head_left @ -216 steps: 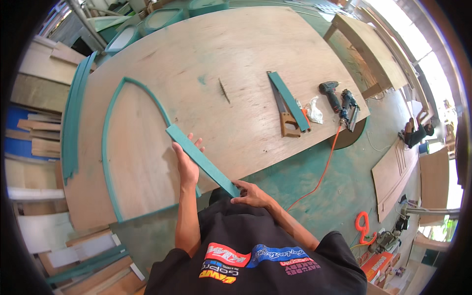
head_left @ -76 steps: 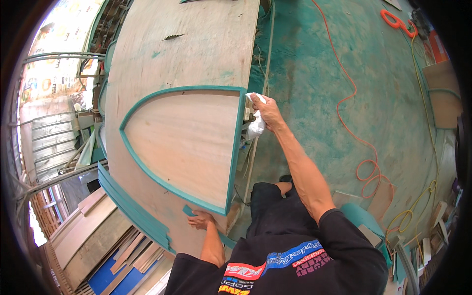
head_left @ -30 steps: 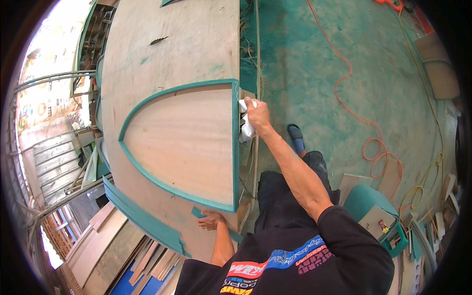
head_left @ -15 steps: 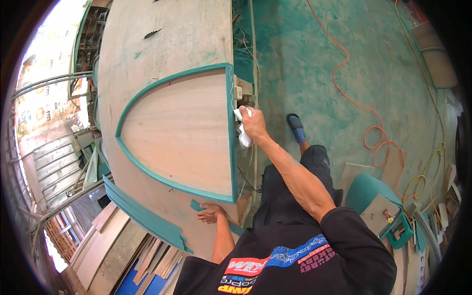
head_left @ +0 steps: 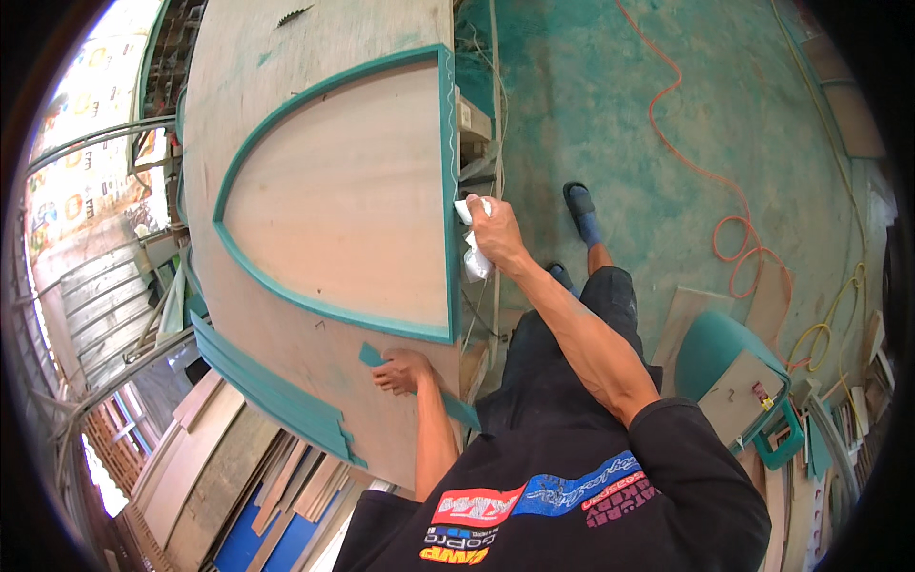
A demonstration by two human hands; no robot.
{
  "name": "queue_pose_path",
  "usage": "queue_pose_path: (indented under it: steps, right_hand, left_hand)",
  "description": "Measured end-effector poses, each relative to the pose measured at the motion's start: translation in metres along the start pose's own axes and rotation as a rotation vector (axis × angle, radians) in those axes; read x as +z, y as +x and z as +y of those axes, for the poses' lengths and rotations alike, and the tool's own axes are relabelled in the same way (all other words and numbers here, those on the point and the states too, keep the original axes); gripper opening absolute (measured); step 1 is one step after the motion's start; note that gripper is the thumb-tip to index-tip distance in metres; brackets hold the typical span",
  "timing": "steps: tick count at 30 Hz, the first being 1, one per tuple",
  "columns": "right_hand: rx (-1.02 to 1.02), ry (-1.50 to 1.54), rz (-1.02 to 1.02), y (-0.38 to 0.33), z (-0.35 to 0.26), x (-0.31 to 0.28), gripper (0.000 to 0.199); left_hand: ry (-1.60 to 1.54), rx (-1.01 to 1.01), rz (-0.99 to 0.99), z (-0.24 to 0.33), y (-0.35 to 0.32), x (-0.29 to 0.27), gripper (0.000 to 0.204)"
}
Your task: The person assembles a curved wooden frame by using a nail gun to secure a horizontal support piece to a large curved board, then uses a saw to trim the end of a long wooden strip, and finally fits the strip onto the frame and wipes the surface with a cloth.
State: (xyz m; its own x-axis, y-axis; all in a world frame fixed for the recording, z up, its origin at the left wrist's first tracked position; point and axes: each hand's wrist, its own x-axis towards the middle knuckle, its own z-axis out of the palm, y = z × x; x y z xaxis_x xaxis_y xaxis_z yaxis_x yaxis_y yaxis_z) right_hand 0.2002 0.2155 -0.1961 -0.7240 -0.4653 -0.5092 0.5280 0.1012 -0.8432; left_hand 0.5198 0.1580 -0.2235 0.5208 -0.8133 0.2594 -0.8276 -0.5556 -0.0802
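The right hand (head_left: 494, 229) is closing its grip around a white bottle (head_left: 474, 259), fingers wrapped over its upper part, with the bottle's lower end sticking out below the fist. The hand is hovering at the right edge of the table (head_left: 276, 114), just beside the straight side of the teal frame (head_left: 448, 191), where a thin pale wavy line is showing along the strip. Whether the bottle's tip is touching the strip cannot be told.

The frame is lying flat on the plywood table: an arch of teal strips, its curved side bending toward the left and its straight side running along the table's right edge, with bare plywood inside it.

The left hand (head_left: 405, 367) is resting near the table's lower edge, below the frame's lower corner. Its fingers are lying on a short teal strip (head_left: 419, 386), which is sitting tilted, one end on the plywood and the other end passing over the table's edge toward the person's body. The grip is loose here, fingers pressing on top rather than wrapped around; the thumb's place is hidden.

A stack of long teal strips (head_left: 267, 391) is lying at the table's lower-left edge. An orange cord (head_left: 705, 172) is winding across the green floor (head_left: 591, 86) to the right, and a teal chair (head_left: 724, 353) is standing near the person's right side. Boards (head_left: 219, 458) are leaning at lower left.
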Motion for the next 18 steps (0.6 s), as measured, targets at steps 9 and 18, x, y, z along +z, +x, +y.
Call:
queue_pose_path:
  steps: [9, 18]
  right_hand:
    - [0.046, 0.008, -0.039, -0.068, 0.035, 0.004, 0.045]
    - [0.061, -0.080, -0.087, -0.135, 0.070, 0.007, 0.046]
  left_hand:
    - [0.012, -0.006, 0.043, -0.008, 0.008, 0.008, 0.047]
    - [-0.006, 0.022, 0.058, 0.001, 0.008, 0.009, 0.044]
